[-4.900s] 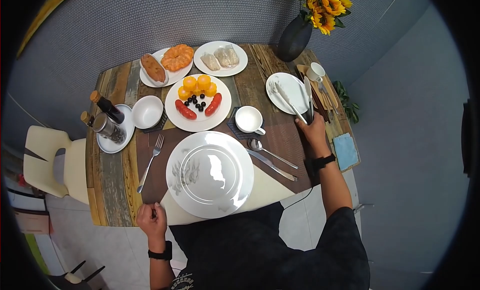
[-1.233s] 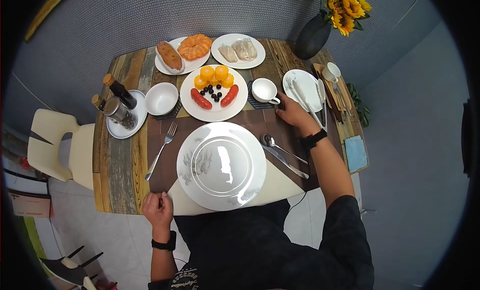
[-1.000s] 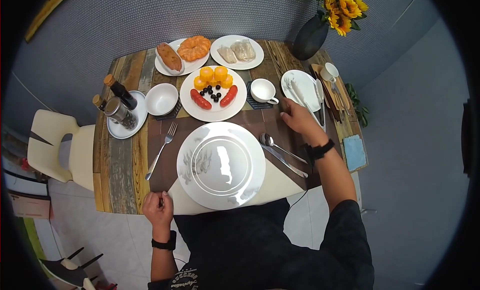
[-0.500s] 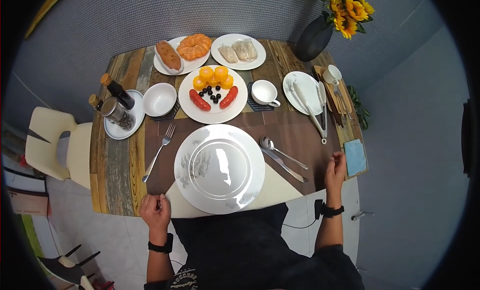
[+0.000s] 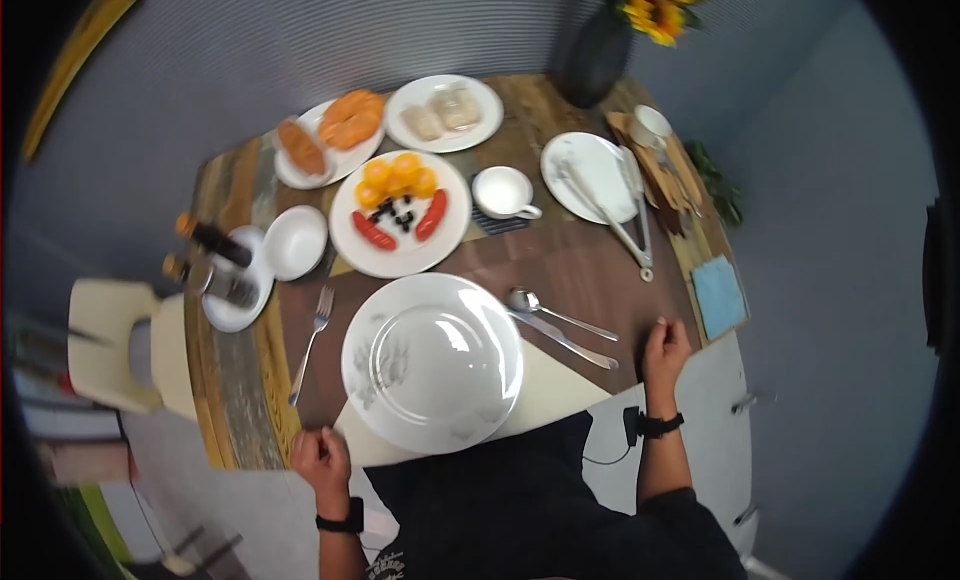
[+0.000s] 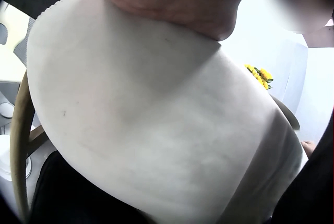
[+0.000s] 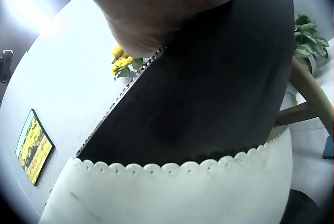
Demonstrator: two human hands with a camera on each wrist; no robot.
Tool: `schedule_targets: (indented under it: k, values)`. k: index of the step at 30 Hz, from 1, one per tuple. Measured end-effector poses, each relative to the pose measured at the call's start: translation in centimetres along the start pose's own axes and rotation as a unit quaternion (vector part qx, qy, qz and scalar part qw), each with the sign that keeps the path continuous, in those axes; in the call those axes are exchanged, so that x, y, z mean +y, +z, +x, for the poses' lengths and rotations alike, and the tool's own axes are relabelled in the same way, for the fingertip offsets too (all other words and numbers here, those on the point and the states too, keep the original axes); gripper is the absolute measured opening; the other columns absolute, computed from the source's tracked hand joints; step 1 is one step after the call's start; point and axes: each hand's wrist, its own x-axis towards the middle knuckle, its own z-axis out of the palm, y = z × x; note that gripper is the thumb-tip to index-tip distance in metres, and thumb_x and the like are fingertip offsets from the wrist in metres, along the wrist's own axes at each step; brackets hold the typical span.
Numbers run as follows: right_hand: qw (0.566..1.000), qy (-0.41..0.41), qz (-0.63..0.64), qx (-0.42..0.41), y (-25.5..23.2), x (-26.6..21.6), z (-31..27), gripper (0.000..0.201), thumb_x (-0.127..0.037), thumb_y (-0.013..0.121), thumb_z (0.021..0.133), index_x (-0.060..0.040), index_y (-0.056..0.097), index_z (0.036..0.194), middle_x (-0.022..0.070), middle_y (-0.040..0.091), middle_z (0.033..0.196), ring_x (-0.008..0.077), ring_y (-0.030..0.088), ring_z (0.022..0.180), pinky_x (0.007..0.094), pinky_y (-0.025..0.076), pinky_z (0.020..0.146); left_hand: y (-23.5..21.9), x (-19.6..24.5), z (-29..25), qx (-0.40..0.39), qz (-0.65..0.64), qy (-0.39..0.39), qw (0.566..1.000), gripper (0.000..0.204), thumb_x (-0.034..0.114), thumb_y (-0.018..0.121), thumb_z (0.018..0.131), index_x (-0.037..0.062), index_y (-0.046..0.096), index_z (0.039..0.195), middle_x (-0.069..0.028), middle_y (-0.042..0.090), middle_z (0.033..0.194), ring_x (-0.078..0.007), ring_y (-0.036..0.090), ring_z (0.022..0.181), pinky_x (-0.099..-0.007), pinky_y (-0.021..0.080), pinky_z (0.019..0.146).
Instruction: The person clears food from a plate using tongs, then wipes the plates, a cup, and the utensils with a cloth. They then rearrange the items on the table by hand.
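Note:
My left hand (image 5: 322,460) rests at the table's front left edge, fingers loosely curled and holding nothing. Near the front right edge lies my right hand (image 5: 665,354), also loosely curled round nothing. Between them sits a large white plate (image 5: 432,365), a fork (image 5: 312,345) to its left, a spoon (image 5: 570,322) and a table knife (image 5: 565,340) to its right. Beyond my right hand, a pair of tongs (image 5: 625,240) leans on a small white plate (image 5: 592,158). A white cup (image 5: 503,192) stands on a dark coaster. Both wrist views show mostly tablecloth.
Behind stand a plate (image 5: 345,258) of sausages, corn and black berries, a white bowl (image 5: 296,242), two bread plates and a dark vase (image 5: 592,65). Bottles (image 5: 215,240) stand on a tray at left. A blue cloth (image 5: 718,295) lies at the right edge.
The right hand has let go of the tongs, then reached beside the cup, and has drawn back to the front edge. Cup and coaster stand farther back. The left hand stays put; the head view has tilted.

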Motion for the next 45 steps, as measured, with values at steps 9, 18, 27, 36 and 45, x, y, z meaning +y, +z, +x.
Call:
schedule_targets:
  k: [9, 18, 27, 36, 45]
  values:
    - [0.996, -0.006, -0.079, 0.032, -0.3, -2.2, 0.3, 0.021, -0.012, 0.064, 0.096, 0.0016, 0.059, 0.081, 0.0081, 0.053, 0.062, 0.0113, 0.048, 0.061, 0.0321, 0.042, 0.057, 0.1, -0.2, -0.3, -0.018, 0.017, -0.014, 1.000, 0.024, 0.004, 0.063, 0.088, 0.0000, 0.051, 0.067, -0.0119, 0.045, 0.062, -0.0284, 0.045, 0.055, -0.0421, 0.032, 0.052]
    - [0.995, -0.011, -0.098, 0.027, -0.3, -2.2, 0.3, 0.021, -0.012, 0.067, 0.092, 0.0012, 0.059, 0.078, 0.0158, 0.057, 0.066, 0.0263, 0.055, 0.056, 0.0374, 0.044, 0.056, 0.0, -0.3, -0.2, -0.019, 0.021, -0.026, 0.999, 0.026, 0.006, 0.063, 0.088, 0.0005, 0.050, 0.066, -0.0116, 0.045, 0.062, -0.0288, 0.046, 0.056, -0.0422, 0.032, 0.053]
    - [0.996, -0.020, -0.085, 0.007, 0.0, -1.9, 0.3, 0.021, -0.011, 0.065, 0.094, 0.0033, 0.060, 0.080, 0.0157, 0.059, 0.066, 0.0197, 0.053, 0.057, 0.0353, 0.045, 0.057, -0.2, -0.1, 0.1, 0.010, 0.013, -0.019, 1.000, 0.021, 0.002, 0.064, 0.084, 0.0021, 0.051, 0.067, -0.0131, 0.046, 0.063, -0.0328, 0.048, 0.058, -0.0447, 0.036, 0.054]
    - [0.996, -0.029, -0.080, -0.020, 0.2, -1.5, 0.3, 0.023, -0.012, 0.063, 0.097, 0.0041, 0.060, 0.082, 0.0099, 0.057, 0.063, 0.0124, 0.051, 0.060, 0.0313, 0.046, 0.058, -0.5, 0.4, 0.7, 0.021, -0.001, -0.013, 1.000, 0.022, 0.001, 0.067, 0.081, 0.0023, 0.051, 0.066, -0.0117, 0.047, 0.062, -0.0302, 0.048, 0.055, -0.0417, 0.035, 0.051]
    - [0.984, -0.117, -0.040, -0.131, 0.5, -4.5, 0.5, 0.010, -0.007, 0.069, 0.090, 0.0019, 0.068, 0.094, 0.0111, 0.067, 0.086, 0.0193, 0.065, 0.077, 0.0324, 0.052, 0.072, -0.4, 0.2, 0.3, 0.021, -0.011, -0.014, 1.000, 0.018, 0.001, 0.065, 0.084, 0.0004, 0.056, 0.070, -0.0121, 0.049, 0.064, -0.0283, 0.050, 0.056, -0.0404, 0.037, 0.052]
